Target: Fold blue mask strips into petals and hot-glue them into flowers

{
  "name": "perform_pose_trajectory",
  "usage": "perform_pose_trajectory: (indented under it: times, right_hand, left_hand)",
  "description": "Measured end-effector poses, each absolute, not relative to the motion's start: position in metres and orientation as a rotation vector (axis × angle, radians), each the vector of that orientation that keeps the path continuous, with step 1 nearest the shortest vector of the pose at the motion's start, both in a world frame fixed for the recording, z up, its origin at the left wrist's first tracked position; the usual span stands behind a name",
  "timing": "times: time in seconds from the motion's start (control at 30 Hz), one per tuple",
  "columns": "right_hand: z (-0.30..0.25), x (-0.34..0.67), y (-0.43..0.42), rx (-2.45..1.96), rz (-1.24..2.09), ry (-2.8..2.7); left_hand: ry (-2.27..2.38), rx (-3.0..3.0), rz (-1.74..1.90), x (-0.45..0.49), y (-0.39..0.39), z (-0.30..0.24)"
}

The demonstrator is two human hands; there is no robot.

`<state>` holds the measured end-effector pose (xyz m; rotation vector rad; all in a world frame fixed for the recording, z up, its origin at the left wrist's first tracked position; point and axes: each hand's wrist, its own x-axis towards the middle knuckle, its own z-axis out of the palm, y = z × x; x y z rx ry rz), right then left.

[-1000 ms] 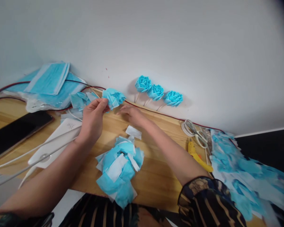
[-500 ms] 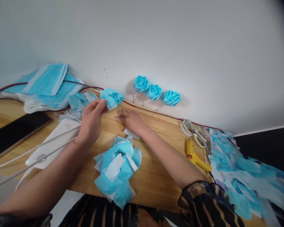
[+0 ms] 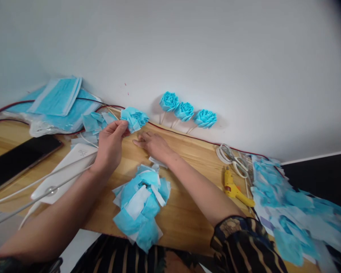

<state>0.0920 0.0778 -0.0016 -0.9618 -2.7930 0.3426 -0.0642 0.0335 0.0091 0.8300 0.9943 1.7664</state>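
My left hand (image 3: 110, 146) is raised over the wooden table (image 3: 187, 212) and pinches a blue fabric rose (image 3: 134, 118) by its underside. Just to its right, my right hand (image 3: 150, 144) rests palm down on the tabletop with fingers stretched flat, holding nothing. A white cut piece (image 3: 158, 162) lies under its wrist. In front of both hands sits a pile of blue and white cut pieces (image 3: 142, 204). Three finished blue roses on sticks (image 3: 184, 112) lean against the white wall behind.
Blue face masks (image 3: 57, 100) are stacked at the back left beside red and black cables. A dark phone (image 3: 17, 157) and a white device (image 3: 65, 170) with white cables lie left. Scissors (image 3: 233, 155), a yellow glue gun (image 3: 234, 187) and blue scraps (image 3: 295, 212) lie right.
My right hand has slid a little left along the table and lies flat. My left hand with the rose has barely moved.
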Motion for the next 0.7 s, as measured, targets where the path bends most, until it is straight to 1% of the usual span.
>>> perform_pose_trajectory:
  times: [0.23,0.4,0.5,0.7]
  right_hand:
    - [-0.002,0.1,0.081,-0.934,0.272,-2.907]
    - [-0.011,0.117,0.079,-0.813,0.049,-3.048]
    - [-0.016,0.111,0.08,-0.807,-0.028,-3.053]
    - [-0.013,0.097,0.084,-0.817,-0.022,-3.032]
  left_hand:
    - [1.008,0.84,1.779,-0.066,0.032,0.011]
    - [1.012,0.808,1.788,-0.067,0.033,0.012]
    - [0.989,0.821,1.773,-0.066,0.033,0.011]
    - [0.986,0.795,1.769,-0.064,0.031,0.014]
